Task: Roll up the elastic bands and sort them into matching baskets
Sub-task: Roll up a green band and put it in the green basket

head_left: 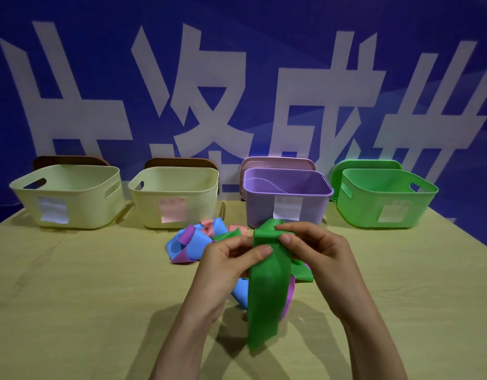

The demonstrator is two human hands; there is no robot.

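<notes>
A wide green elastic band (267,294) hangs in front of me, lifted above the table. My left hand (228,264) pinches its upper left edge with thumb and fingers. My right hand (316,250) pinches the folded top end from the right. Behind and under my hands lies a tangled pile of blue, purple, pink and green bands (193,242). Along the back stand a green basket (384,198), a purple basket (286,193) and two pale yellow baskets (69,196) (173,196), each with a paper label on its front.
The baskets sit in a row against a blue wall with large white characters. Lids lean behind each basket. The wooden table (72,297) stretches to the left and right of the pile.
</notes>
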